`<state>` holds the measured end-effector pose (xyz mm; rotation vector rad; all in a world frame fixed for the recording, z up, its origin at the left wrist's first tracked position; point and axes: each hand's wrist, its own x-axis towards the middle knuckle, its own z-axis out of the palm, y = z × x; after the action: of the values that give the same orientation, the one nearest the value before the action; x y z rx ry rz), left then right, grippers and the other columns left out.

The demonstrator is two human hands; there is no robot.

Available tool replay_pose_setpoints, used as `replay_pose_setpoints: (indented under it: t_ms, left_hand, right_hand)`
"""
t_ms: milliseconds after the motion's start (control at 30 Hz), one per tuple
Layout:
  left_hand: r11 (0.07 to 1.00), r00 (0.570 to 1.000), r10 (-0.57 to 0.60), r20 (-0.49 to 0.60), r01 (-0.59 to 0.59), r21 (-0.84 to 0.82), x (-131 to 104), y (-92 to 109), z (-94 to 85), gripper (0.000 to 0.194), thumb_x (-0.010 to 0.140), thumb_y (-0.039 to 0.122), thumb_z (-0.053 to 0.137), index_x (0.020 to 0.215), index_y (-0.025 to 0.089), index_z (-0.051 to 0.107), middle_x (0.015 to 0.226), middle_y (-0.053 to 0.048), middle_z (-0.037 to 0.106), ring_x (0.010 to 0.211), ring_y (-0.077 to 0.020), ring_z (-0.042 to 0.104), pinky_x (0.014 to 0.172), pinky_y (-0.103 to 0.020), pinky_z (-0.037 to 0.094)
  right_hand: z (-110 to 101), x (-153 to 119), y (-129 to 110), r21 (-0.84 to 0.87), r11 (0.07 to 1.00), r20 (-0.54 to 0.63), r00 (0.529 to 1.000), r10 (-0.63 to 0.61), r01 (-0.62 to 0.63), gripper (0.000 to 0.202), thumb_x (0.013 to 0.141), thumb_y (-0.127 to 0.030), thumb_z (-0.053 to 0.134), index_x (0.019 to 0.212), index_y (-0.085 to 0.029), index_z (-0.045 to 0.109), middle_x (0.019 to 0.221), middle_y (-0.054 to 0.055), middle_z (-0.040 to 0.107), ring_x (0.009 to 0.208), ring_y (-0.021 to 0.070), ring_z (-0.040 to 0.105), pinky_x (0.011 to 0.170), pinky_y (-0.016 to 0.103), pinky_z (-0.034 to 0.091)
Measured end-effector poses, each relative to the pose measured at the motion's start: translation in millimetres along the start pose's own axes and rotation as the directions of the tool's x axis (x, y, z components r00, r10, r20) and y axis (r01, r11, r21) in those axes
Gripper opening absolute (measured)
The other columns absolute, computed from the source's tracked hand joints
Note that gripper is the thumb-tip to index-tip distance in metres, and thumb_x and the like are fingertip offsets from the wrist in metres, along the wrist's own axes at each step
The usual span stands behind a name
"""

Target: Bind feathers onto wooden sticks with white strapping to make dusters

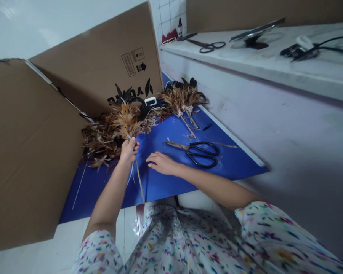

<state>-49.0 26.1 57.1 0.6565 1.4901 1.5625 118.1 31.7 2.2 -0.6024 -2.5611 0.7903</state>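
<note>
My left hand (pixel 129 150) is closed around the stem of a feather duster (pixel 128 117), its brown and black feathers fanning out above my fingers. The thin stick (pixel 139 179) and a pale string (pixel 132 173) hang below my grip toward the table's front edge. To the right, my right hand (pixel 161 163) hovers low over or rests on the blue table (pixel 160 184), fingers loosely stretched, with nothing seen in it. Black-handled scissors (pixel 201 152) lie just beyond it. A heap of loose brown feathers (pixel 98 140) sits left of the duster.
More feather bundles with sticks (pixel 184 97) lie at the back right. A small white device (pixel 150 101) sits among the feathers. Cardboard sheets (pixel 103 57) wall the left and back. On the right ledge (pixel 263 57) are other scissors (pixel 208 46), a tilted tablet-like stand (pixel 255 32) and cables (pixel 300 49).
</note>
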Motion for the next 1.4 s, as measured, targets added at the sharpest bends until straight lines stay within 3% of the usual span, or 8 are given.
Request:
replay_pose_setpoints:
  t_ms: [167, 300, 433, 600, 867, 1033, 1233, 1400]
  left_hand:
    - [1.0, 0.998, 0.003, -0.066, -0.005, -0.029, 2, 11, -25.3, 0.017, 0.088, 0.026, 0.055, 0.078, 0.012, 0.052, 0.049, 0.004, 0.049, 0.033, -0.0018, 0.032, 0.032, -0.012, 0.015]
    - [0.991, 0.99, -0.009, -0.144, -0.011, -0.137, 1, 25, -46.8, 0.023, 0.092, 0.027, 0.045, 0.077, 0.011, 0.053, 0.05, 0.0, 0.052, 0.033, -0.0031, 0.033, 0.031, -0.013, 0.014]
    - [0.982, 0.983, -0.024, -0.183, -0.011, -0.187, -2, 38, -66.7, 0.04, 0.097, 0.029, 0.026, 0.08, 0.009, 0.056, 0.049, -0.002, 0.052, 0.033, -0.0053, 0.035, 0.031, -0.014, 0.015]
    - [0.973, 0.983, -0.04, -0.18, -0.003, -0.23, -4, 40, -75.4, 0.038, 0.095, 0.021, 0.025, 0.082, 0.007, 0.058, 0.05, -0.002, 0.052, 0.035, -0.0053, 0.035, 0.031, -0.014, 0.016]
    - [0.968, 0.991, -0.033, -0.13, -0.001, -0.252, 4, 26, -39.1, 0.03, 0.095, 0.017, 0.033, 0.077, 0.009, 0.057, 0.054, -0.005, 0.057, 0.035, -0.0035, 0.034, 0.032, -0.013, 0.016]
    - [0.952, 0.996, 0.008, -0.085, -0.034, -0.306, 11, 15, -4.5, 0.028, 0.092, 0.015, 0.035, 0.077, 0.01, 0.058, 0.056, -0.004, 0.058, 0.038, -0.0043, 0.038, 0.034, -0.014, 0.019]
    - [0.945, 0.993, 0.105, -0.06, -0.119, -0.306, 18, 0, 39.7, 0.016, 0.083, 0.015, 0.052, 0.067, 0.014, 0.049, 0.059, -0.002, 0.059, 0.041, -0.0042, 0.041, 0.037, -0.015, 0.021]
    - [0.962, 0.989, 0.146, 0.003, -0.141, -0.235, 17, -8, 62.7, 0.01, 0.078, 0.024, 0.061, 0.085, 0.017, 0.057, 0.075, -0.003, 0.067, 0.053, -0.0087, 0.056, 0.044, -0.018, 0.035]
  right_hand:
    - [24, 36, -9, -0.265, 0.926, 0.079, 0.964, -0.255, 0.267, 0.037, 0.094, -0.038, 0.048, 0.125, -0.022, 0.059, 0.135, 0.011, 0.054, 0.126, 0.0274, 0.044, 0.094, 0.043, 0.039]
    - [52, 57, -16, -0.272, 0.85, 0.233, 0.888, -0.397, 0.452, 0.049, 0.094, -0.05, 0.042, 0.137, -0.026, 0.05, 0.151, 0.009, 0.039, 0.141, 0.0326, 0.027, 0.103, 0.055, 0.03]
    - [66, 68, -13, -0.256, 0.834, 0.32, 0.857, -0.405, 0.489, 0.055, 0.094, -0.055, 0.037, 0.14, -0.025, 0.048, 0.152, 0.009, 0.037, 0.143, 0.0323, 0.027, 0.108, 0.056, 0.024]
    - [53, 81, 10, -0.291, 0.878, 0.223, 0.919, -0.326, 0.381, 0.055, 0.095, -0.052, 0.039, 0.14, -0.021, 0.048, 0.149, 0.01, 0.043, 0.14, 0.0294, 0.032, 0.111, 0.052, 0.023]
    - [27, 81, 24, -0.245, 0.962, -0.058, 0.989, -0.136, 0.118, 0.035, 0.093, -0.035, 0.05, 0.122, -0.019, 0.063, 0.138, 0.011, 0.053, 0.138, 0.0265, 0.035, 0.108, 0.045, 0.028]
    - [3, 55, 5, 0.15, 0.988, -0.195, 0.978, 0.075, -0.046, 0.035, 0.096, -0.036, 0.043, 0.085, -0.015, 0.069, 0.078, 0.005, 0.068, 0.079, 0.0141, 0.061, 0.076, 0.027, 0.042]
    - [-6, 22, 9, 0.729, 0.649, 0.1, 0.972, 0.211, -0.216, 0.016, 0.075, -0.029, 0.066, 0.078, -0.015, 0.059, 0.061, -0.004, 0.062, 0.042, 0.0055, 0.047, 0.048, 0.02, 0.037]
    - [-15, 14, 21, 0.839, 0.514, 0.058, 0.967, 0.248, -0.182, 0.01, 0.073, -0.016, 0.059, 0.081, -0.016, 0.053, 0.06, -0.004, 0.06, 0.04, 0.0049, 0.045, 0.042, 0.019, 0.034]
